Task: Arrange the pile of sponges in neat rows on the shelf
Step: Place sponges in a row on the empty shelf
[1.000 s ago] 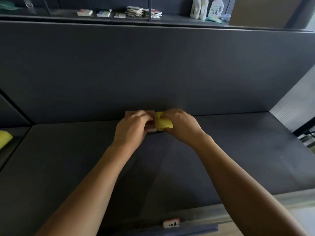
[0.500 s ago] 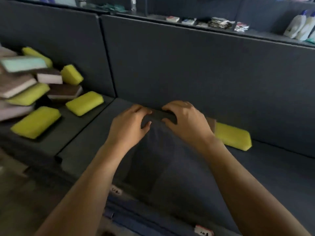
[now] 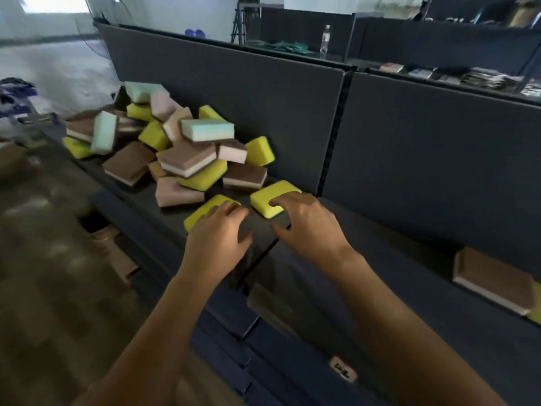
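Note:
A jumbled pile of sponges [image 3: 187, 153], yellow, brown-topped, pink and pale green, lies on the left section of the dark shelf [image 3: 409, 288]. Two yellow sponges lie flat at the pile's near edge. My left hand [image 3: 216, 241] reaches over the nearer yellow sponge [image 3: 202, 213], with its fingertips resting on it. The fingers of my right hand [image 3: 307, 227] touch the top of the other yellow sponge [image 3: 272, 196], while the thumb stays spread in front of it. Neither sponge is lifted. At the far right a brown-topped sponge [image 3: 494, 279] lies against the back panel, with a yellow sponge [image 3: 536, 306] beside it.
A vertical divider [image 3: 336, 127] splits the back panel between the two shelf sections. Behind it, a higher shelf carries a water bottle [image 3: 325, 39] and small packets [image 3: 491, 79]. Bare floor [image 3: 58, 259] lies to the left, and a price tag [image 3: 342, 372] sits on the front rail.
My view has swung left from the placed sponges to the pile. Both hands have left the back panel and travelled left onto the two yellow sponges.

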{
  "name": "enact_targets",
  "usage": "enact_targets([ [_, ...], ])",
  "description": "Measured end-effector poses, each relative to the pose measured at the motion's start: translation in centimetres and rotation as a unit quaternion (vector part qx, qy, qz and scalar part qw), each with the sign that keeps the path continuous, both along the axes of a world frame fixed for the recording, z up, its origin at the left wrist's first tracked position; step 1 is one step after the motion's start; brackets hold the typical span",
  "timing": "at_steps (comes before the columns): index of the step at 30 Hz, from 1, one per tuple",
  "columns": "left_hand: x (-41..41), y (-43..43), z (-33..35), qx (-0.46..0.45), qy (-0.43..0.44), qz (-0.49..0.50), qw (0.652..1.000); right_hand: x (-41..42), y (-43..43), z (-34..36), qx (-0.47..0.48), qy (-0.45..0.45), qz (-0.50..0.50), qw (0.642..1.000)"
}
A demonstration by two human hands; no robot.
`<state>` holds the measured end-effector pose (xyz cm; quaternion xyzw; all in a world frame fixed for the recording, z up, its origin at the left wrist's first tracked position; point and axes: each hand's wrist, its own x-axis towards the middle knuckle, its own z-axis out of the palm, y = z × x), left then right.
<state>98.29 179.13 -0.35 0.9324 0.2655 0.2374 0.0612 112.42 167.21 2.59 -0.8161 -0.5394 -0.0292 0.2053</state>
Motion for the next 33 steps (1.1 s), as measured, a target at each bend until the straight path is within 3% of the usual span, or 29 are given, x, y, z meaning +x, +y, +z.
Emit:
enact_targets([
  [8,0.0,7.1,-2.0,-0.005,0.129,-0.003,0.992,-2.1,6.3,-1.4,0.023,-0.001,-0.045,0.999],
  [13,1.7,8.4,-2.6,-0.002,0.085,-0.024,0.996,-1.3,6.8,-1.9,0.011,0.003,-0.07,0.997],
  [28,1.5,10.5,-0.3,-0.05,0.065,-0.091,0.992,5.3,9.0,-1.6,-0.25,-0.008,-0.019,0.968],
  [33,1.7,10.3,0.3,-0.048,0.041,-0.101,0.993,5.5,8.5,-1.5,-0.241,-0.047,-0.036,0.969],
])
